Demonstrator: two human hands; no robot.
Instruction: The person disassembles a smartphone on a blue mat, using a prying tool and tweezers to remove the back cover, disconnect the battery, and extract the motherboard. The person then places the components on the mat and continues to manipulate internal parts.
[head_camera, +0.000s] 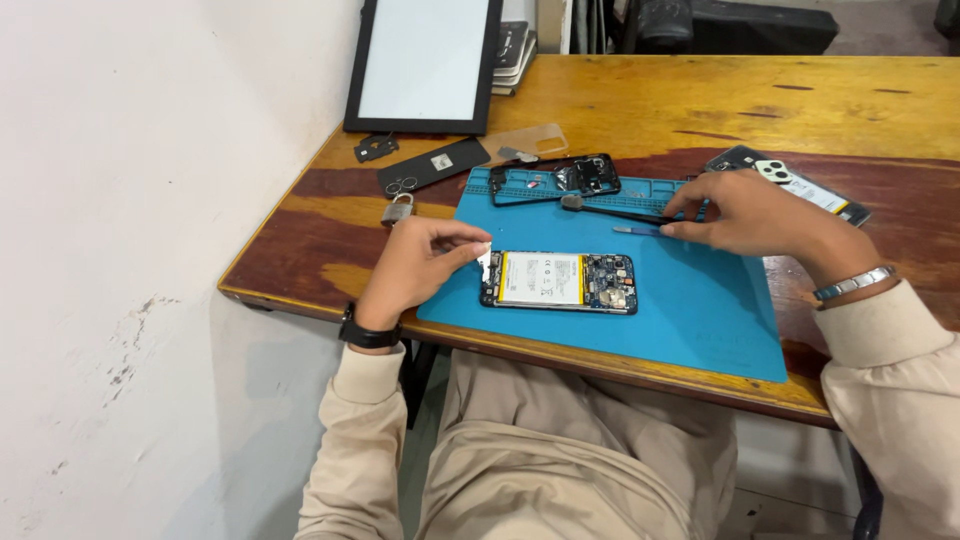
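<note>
Meanwhile, left hand (425, 262) fingers pinch the opened phone's (558, 282) flat rectangular edge; right hand (745, 213) fingers grasp slim tweezers (615, 211).

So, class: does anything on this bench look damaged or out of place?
The phone on the blue mat lies opened, battery exposed, steadied by the left hand. A padlock sits oddly among phone parts. The wooden table looks worn and patchy.

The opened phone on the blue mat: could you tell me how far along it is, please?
Done: the opened phone has battery and board exposed; its black frame lies apart. In hand: the left hand steadies its end, while the right hand touches the tweezers. Left: battery and board remain seated.
</note>
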